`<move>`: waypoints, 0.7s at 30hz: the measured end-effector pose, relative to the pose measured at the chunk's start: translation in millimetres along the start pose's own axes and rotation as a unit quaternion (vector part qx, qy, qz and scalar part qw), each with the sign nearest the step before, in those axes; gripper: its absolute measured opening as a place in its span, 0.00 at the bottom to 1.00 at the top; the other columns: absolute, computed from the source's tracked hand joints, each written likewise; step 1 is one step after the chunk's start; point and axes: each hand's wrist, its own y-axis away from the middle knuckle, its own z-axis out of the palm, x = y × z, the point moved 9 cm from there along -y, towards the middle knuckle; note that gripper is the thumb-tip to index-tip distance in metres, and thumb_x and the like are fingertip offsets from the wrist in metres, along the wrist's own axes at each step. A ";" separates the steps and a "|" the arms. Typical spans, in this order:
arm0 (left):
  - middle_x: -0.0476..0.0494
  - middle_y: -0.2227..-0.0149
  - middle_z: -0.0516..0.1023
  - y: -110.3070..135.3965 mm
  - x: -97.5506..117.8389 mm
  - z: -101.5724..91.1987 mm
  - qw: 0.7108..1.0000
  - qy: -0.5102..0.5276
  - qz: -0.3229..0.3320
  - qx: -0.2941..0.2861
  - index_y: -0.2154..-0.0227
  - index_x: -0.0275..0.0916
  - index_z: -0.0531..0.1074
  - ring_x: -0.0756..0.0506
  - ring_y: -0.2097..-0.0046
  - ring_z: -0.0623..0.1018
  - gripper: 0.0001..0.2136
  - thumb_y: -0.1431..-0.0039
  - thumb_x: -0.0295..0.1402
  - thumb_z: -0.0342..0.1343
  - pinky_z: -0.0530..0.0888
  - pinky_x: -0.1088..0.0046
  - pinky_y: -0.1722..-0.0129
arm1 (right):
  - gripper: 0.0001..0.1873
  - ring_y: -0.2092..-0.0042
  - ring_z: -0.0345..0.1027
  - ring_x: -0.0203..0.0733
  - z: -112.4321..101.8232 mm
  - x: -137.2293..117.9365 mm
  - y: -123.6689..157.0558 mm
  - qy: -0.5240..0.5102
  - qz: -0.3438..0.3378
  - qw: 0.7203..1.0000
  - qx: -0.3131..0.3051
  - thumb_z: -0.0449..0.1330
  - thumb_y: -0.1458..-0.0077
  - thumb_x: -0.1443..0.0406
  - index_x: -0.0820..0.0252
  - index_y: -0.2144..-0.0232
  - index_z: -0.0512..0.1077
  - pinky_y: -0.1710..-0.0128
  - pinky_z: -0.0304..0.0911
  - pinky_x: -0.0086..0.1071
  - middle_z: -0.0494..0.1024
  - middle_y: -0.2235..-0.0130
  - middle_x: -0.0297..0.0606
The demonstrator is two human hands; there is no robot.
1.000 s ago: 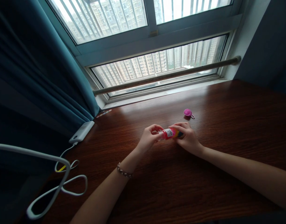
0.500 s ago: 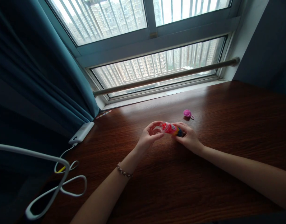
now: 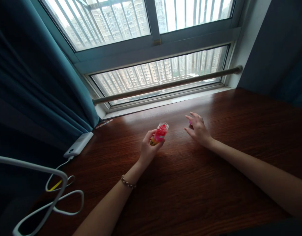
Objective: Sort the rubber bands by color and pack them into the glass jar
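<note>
A small clear bottle (image 3: 161,132) with red contents and a colourful label is in my left hand (image 3: 148,147). Its uncapped mouth points up and slightly away, and my fingers wrap round the lower part. To the right, my right hand (image 3: 199,130) hovers over the pink cap (image 3: 190,122), its fingers apart and holding nothing I can see. Most of the cap is hidden behind those fingers, so I cannot tell whether they touch it.
A white power bank (image 3: 78,144) lies at the left table edge by the blue curtain (image 3: 74,82). White cables (image 3: 64,183) loop at the lower left. Beyond the brown table (image 3: 170,183), a rail (image 3: 165,86) runs across the window.
The bottle has gone from lying between both hands to tilted upright in my left hand alone. My right hand has let go of it and reached over the pink cap.
</note>
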 end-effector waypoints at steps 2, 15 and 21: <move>0.44 0.61 0.73 -0.1 5.8 -3.4 0.992 -0.109 0.055 0.013 0.59 0.40 0.69 0.45 0.60 0.72 0.19 0.55 0.37 0.61 0.67 0.68 0.59 | 0.26 0.40 0.42 0.57 7.4 25.5 -3.9 0.060 -0.006 0.998 -0.023 0.59 0.52 0.65 0.55 0.48 0.62 0.45 0.47 0.55 0.55 0.42 0.45; 0.43 0.60 0.73 9.8 8.1 2.8 0.922 -0.364 0.126 0.036 0.61 0.42 0.70 0.40 0.57 0.68 0.15 0.53 0.39 0.59 0.60 0.65 0.58 | 0.28 0.62 0.67 0.41 11.1 -15.5 9.1 -0.174 -0.018 0.983 -0.051 0.61 0.56 0.64 0.58 0.51 0.59 0.62 0.67 0.35 0.70 0.60 0.40; 0.43 0.58 0.72 12.0 5.8 8.5 0.920 -0.366 0.137 0.009 0.59 0.43 0.71 0.40 0.55 0.68 0.16 0.54 0.39 0.59 0.59 0.64 0.56 | 0.18 0.59 0.66 0.42 12.3 -54.9 26.3 -0.174 -0.064 0.980 -0.072 0.59 0.51 0.63 0.58 0.56 0.64 0.58 0.64 0.36 0.71 0.60 0.40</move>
